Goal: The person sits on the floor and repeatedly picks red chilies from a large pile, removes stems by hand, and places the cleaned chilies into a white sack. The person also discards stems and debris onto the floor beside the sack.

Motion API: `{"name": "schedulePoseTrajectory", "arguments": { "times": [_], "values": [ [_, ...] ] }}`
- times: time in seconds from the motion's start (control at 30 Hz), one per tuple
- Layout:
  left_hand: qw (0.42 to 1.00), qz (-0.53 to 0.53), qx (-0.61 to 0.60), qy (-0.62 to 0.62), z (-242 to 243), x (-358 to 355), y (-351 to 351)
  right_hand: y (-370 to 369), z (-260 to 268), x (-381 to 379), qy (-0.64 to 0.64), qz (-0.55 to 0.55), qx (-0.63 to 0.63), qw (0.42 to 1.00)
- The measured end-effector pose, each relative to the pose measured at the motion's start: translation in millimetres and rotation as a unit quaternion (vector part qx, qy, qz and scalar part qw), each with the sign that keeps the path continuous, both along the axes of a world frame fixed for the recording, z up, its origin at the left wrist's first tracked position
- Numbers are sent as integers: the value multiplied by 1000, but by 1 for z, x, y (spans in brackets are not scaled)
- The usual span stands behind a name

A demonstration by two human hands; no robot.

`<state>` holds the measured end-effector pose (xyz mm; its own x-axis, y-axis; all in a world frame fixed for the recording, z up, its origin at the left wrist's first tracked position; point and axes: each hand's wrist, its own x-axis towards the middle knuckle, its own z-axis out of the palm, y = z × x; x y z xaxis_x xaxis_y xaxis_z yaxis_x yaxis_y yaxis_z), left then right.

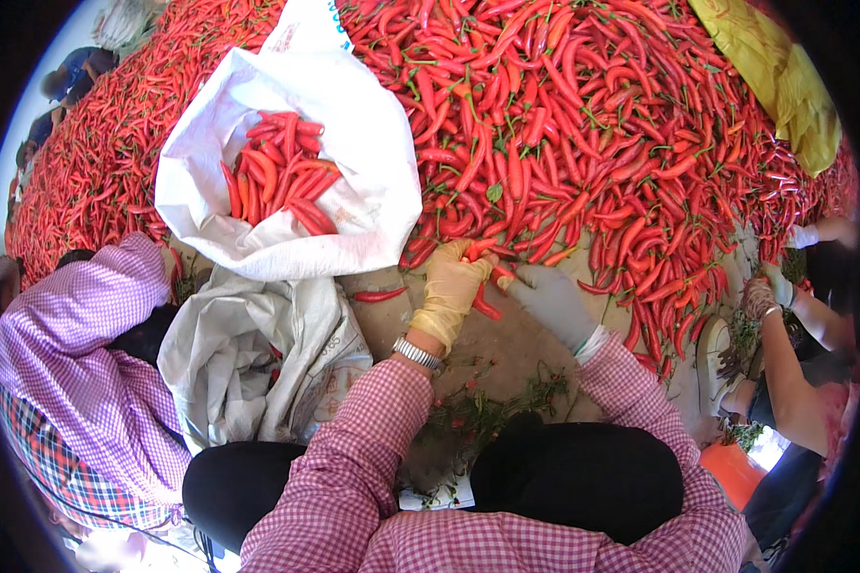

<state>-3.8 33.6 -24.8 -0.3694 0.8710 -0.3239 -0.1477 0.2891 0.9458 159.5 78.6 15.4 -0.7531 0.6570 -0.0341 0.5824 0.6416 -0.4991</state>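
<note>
My left hand [453, 286], in a yellowish glove with a metal watch at the wrist, is closed on red chili peppers [484, 304] that stick out past its fingers. Close on its right, my right hand [555, 304] in a grey glove pinches the end of a red chili pepper [501, 276] between thumb and fingers. A large heap of red chili peppers [530, 165] rises just beyond both hands. To the left, a white woven sack [373, 215] lies wide open with a bunch of chili peppers [276, 172] inside. One loose chili pepper [380, 294] rests on the ground beside my left hand.
A second, crumpled woven sack [237, 358] stands below the white one. Green stems [487, 415] litter the ground between my knees. A person in a checked shirt [86, 372] sits at left; other people's gloved hands [770, 290] are at right. Yellow sheeting [781, 79] covers the upper right.
</note>
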Motion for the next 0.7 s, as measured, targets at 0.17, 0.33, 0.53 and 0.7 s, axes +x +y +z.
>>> {"name": "schedulePoseTrajectory", "arguments": {
  "times": [0.17, 0.33, 0.53, 0.7],
  "values": [
    [996, 33, 6, -82, -4, -2, -1, -3, 4, -7, -63, 55, 96, 992],
    [946, -154, -126, -255, 4, -11, -11, -15, -8, 12, -33, 169, -35, 984],
    [915, -280, -53, 287, -13, 19, -22, -44, -1, 2, -306, 211, -178, 911],
    [993, -77, -85, -35, -7, -34, -5, -61, -5, 21, -181, 305, -229, 906]
  ]
}}
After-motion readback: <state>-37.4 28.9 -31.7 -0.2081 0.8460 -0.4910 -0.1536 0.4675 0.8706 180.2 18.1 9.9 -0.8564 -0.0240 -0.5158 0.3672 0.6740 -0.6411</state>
